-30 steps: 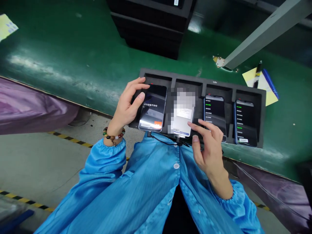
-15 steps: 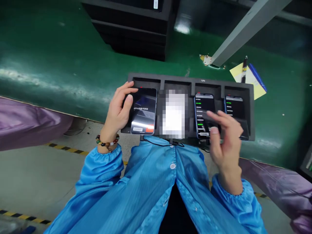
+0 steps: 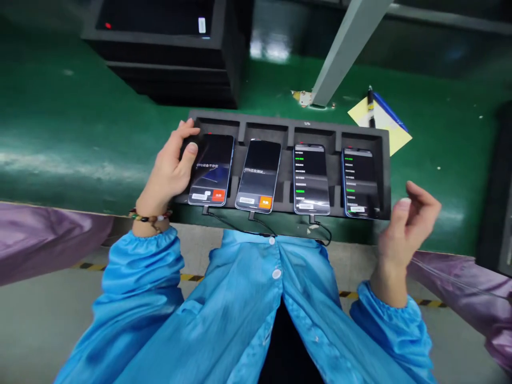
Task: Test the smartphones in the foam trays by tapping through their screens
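Observation:
Four slots of a black foam tray [image 3: 267,118] each hold a phone. My left hand [image 3: 173,162] rests at the tray's left end, fingers apart on its corner, thumb beside the first phone [image 3: 212,170]. That phone and the second phone [image 3: 258,176] show a line of text and a coloured button. Lists with green lines fill the third phone [image 3: 311,178] and the fourth phone [image 3: 361,184]. Off the tray's right end, my right hand [image 3: 410,229] is open and touches nothing. Black cables [image 3: 224,220] are plugged into the lower ends of the first three phones.
A stack of black trays [image 3: 168,69] stands behind on the green table [image 3: 52,122], a phone in its top one. A grey post [image 3: 340,50] rises at the back. Yellow paper [image 3: 394,140] with pens lies right of the tray. A dark object [image 3: 496,197] sits at far right.
My right hand has gone from over the third and fourth phones to beyond the tray's right end. The second phone's screen has turned from bright white to dark with text. The view has shifted.

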`<state>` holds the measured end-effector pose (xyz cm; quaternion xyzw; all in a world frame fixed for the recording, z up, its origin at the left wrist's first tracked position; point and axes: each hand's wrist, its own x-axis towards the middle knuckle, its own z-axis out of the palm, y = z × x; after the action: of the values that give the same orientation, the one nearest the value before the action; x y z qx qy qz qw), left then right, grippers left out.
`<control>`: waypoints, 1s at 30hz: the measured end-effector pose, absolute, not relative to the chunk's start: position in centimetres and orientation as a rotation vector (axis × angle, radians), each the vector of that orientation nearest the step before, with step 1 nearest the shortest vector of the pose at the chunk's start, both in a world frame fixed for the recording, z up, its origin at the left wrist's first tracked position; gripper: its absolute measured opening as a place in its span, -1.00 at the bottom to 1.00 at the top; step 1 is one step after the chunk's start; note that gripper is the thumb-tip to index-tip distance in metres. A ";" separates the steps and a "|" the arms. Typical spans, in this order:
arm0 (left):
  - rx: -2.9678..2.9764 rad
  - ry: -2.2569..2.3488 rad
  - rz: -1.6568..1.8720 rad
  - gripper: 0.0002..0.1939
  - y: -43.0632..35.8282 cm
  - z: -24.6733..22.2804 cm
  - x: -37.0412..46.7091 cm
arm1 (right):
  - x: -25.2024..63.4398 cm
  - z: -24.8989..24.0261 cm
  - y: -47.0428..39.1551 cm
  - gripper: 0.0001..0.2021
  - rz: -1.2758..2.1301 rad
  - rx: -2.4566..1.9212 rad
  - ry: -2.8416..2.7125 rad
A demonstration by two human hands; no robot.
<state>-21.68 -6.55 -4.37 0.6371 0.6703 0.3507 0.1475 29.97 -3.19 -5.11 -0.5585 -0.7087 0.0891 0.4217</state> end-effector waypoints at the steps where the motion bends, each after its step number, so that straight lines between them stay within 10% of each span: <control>1: 1.845 1.992 1.038 -0.35 -6.9 -3.6 -21.0 | 28.7 -4.4 -4.3 -0.71 0.133 -1.378 -1.729; 6: 1.499 2.161 1.429 -0.66 -13.0 1.7 -14.4 | 23.2 -1.8 -9.6 -0.81 0.495 -1.209 -2.107; 10: 1.322 1.636 0.911 -0.81 -17.8 3.7 -10.1 | 21.3 -2.3 -10.7 -0.66 0.591 -1.412 -2.063; 30: 0.267 0.939 1.008 -0.50 -16.2 -2.1 -5.7 | 18.6 -4.2 -10.0 -0.67 0.525 -1.486 -2.014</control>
<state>-5.65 -16.18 -2.11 0.1227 0.4319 0.4639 0.7637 18.56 -10.00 -4.24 -0.5565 -0.7540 0.1968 0.2881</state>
